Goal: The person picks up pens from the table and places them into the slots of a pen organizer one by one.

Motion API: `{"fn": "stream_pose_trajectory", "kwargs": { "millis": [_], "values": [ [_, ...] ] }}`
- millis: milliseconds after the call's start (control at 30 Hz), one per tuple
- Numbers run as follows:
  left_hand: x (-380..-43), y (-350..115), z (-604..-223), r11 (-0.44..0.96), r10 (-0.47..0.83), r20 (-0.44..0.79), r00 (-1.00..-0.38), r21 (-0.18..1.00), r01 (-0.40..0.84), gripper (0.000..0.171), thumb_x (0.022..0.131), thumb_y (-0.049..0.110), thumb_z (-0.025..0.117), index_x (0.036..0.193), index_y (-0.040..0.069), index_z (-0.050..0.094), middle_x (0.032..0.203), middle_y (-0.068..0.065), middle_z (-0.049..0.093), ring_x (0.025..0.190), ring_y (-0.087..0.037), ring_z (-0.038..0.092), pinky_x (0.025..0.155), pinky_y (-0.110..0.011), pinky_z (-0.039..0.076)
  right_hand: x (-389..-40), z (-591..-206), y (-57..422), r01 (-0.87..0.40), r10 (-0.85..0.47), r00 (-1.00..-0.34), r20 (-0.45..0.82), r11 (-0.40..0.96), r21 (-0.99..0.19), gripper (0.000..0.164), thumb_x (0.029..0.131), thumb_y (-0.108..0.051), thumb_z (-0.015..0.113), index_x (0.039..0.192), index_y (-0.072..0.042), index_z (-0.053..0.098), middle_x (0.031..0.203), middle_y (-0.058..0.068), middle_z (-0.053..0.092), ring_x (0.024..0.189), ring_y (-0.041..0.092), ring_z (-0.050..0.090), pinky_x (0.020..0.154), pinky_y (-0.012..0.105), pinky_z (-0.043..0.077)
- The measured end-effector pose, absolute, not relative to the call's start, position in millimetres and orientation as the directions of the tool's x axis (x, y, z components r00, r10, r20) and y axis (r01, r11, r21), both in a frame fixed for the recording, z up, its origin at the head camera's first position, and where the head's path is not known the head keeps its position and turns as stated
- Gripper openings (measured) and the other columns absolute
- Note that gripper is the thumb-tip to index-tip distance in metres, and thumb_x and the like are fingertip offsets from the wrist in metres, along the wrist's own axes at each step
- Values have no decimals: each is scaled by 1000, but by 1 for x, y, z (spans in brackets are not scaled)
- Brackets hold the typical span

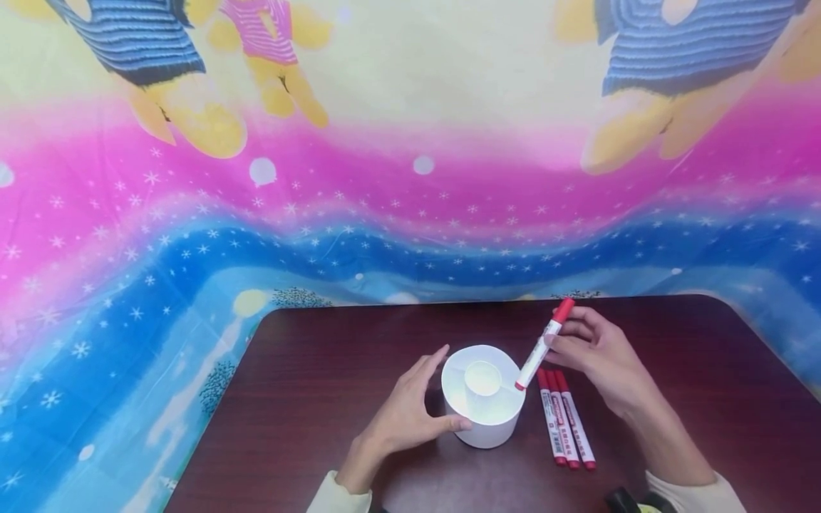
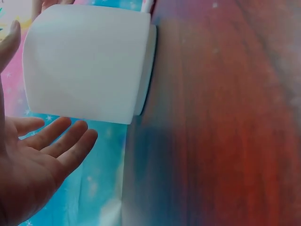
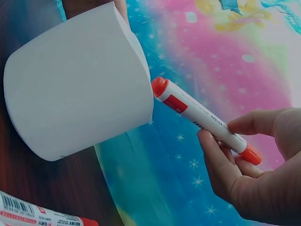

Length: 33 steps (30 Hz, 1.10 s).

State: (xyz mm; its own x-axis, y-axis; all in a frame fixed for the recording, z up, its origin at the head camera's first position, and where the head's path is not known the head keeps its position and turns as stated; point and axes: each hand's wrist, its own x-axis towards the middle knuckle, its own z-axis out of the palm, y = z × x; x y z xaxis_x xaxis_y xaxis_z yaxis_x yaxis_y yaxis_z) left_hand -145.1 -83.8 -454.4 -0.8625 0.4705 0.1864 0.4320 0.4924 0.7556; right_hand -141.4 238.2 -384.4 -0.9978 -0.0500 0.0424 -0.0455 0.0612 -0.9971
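A round white organizer [image 1: 486,431] with a small inner cup stands on the table. My left hand [image 1: 410,410] is spread at its left side, thumb near the front wall. In the left wrist view the fingers [image 2: 70,141] look relaxed and do not wrap the white organizer [image 2: 87,63]. My right hand [image 1: 596,353] pinches a red-capped marker [image 1: 539,353] between thumb and fingers. The marker is tilted, its red cap up and its red lower end at the organizer's right rim. In the right wrist view that marker [image 3: 202,113] points its end at the rim.
Three more red-and-white markers [image 1: 564,427] lie side by side on the table, right of the organizer. The dark wooden table [image 1: 308,399] ends at a patterned cloth backdrop [image 1: 385,214]. A dark object [image 1: 622,501] is partly visible at the bottom edge near the right sleeve.
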Motion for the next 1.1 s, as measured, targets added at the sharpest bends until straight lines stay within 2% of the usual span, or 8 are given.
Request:
{"fn": "stream_pose_trajectory", "kwargs": {
  "millis": [133,400,533,700,1100],
  "values": [
    [-143,-83,-456,524,461,178,-869,736,429,113,77,56,93,169,28,34,167,0,47,153,-24,48,122,-59,45,-143,-387,234,-42,-54,-998,38,67,-997,38,102,-4,70,134,-4,49,106,-4,68,93,10,78,86,30,67],
    [-143,-82,-457,520,451,223,-864,721,458,101,74,55,96,159,24,50,147,9,63,135,-12,60,115,-43,53,-144,-391,231,-29,-53,-998,24,86,-996,29,106,-11,68,130,-2,55,108,-1,67,94,13,78,87,32,67],
    [-144,-82,-456,509,450,227,-864,729,457,100,73,54,98,157,25,51,145,10,64,130,-10,61,112,-38,55,-145,-392,229,-22,-55,-998,16,109,-994,35,107,-17,67,133,3,55,108,-2,69,94,12,78,86,30,67],
    [-145,-82,-455,491,451,213,-866,751,441,100,73,52,98,157,24,51,142,9,65,124,-9,63,107,-33,57,-146,-393,226,-19,-44,-999,14,126,-992,39,108,-18,67,136,4,53,106,-2,69,93,12,78,86,31,67],
    [-146,-82,-457,505,444,218,-869,741,444,101,72,52,99,157,24,52,144,10,64,132,-9,61,115,-39,54,-146,-397,221,-39,-33,-999,33,178,-983,49,107,-21,68,146,3,50,110,0,68,94,12,78,87,33,67]
  ]
}}
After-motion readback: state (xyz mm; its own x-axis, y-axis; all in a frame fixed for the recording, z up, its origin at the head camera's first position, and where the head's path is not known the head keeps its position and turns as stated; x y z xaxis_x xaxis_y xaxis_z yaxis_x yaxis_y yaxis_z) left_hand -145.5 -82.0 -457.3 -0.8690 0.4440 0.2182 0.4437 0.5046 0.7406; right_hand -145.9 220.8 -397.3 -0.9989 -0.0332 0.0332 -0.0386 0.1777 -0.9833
